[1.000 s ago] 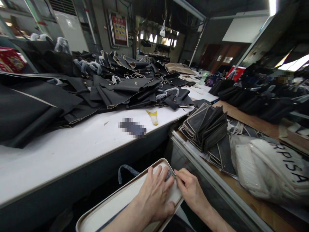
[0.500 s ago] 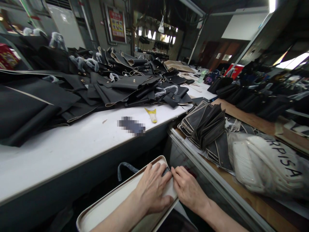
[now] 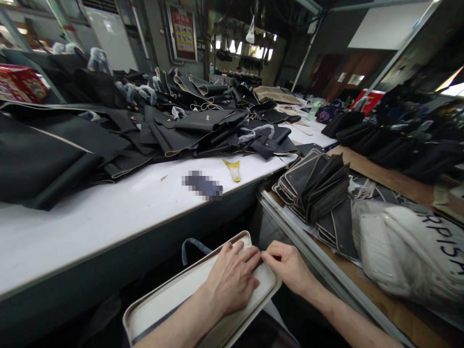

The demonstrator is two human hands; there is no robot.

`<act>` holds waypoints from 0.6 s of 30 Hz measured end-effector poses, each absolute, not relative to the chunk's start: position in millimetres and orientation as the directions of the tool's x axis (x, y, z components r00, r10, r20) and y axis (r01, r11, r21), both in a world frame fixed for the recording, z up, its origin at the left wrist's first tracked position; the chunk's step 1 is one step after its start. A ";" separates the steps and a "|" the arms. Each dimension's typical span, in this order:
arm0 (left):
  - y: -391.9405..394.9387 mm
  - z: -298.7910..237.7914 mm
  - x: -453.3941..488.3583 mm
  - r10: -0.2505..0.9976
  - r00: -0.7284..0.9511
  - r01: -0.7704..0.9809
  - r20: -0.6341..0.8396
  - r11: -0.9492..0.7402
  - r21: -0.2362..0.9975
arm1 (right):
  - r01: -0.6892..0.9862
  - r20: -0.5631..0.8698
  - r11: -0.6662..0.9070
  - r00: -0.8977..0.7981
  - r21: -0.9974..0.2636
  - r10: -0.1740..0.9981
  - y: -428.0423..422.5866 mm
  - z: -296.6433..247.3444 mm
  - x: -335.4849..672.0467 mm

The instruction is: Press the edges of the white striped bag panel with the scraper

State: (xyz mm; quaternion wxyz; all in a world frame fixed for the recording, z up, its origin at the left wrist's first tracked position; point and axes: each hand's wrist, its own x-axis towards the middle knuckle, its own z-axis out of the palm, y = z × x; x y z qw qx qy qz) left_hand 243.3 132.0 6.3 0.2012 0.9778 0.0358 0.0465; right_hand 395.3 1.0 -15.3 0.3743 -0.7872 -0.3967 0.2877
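Note:
In front of me is a long, off-white bag base point(image 3: 174, 299) with rounded corners and a raised rim. It is tilted, its far end up and to the right. My left hand point(image 3: 234, 275) lies on its inner face near the far end, fingers spread. Beside those fingertips, my right hand point(image 3: 288, 266) is closed in a pinch by the far right rim. What the pinch holds is too small to make out. A dark strip point(image 3: 155, 321) shows along the base next to my left forearm. A plastic-wrapped handle point(image 3: 194, 246) sticks out behind the base.
A white table point(image 3: 108, 212) carries heaped black leather bag pieces point(image 3: 203, 121), a yellow-and-white tool point(image 3: 232, 170) and a blurred dark item point(image 3: 203, 185). At right, stacked dark panels point(image 3: 315, 183) and a plastic bag of white panels point(image 3: 398, 246) lie on a metal-edged bench point(image 3: 290, 227).
My right hand has shifted slightly up and right along the rim, its fingers now more tightly pinched. My left hand stays on the base. The whole view has shifted slightly.

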 end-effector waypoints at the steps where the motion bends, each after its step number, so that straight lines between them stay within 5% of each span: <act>1: 133.2 6.6 243.6 0.094 0.993 0.054 0.077 -0.911 0.408 | 0.348 -0.216 -0.428 0.508 -0.834 0.834 4.4 -16.8 403.4; 8: 139.2 3.0 248.2 0.104 0.992 0.062 0.069 -0.892 0.448 | 0.061 -0.542 -0.563 0.206 -0.824 0.815 29.1 -22.5 440.8; 18: 144.0 -4.0 249.9 0.095 0.993 0.051 0.074 -0.890 0.453 | 0.079 -0.726 -0.725 0.008 -0.685 0.687 49.2 -15.9 454.1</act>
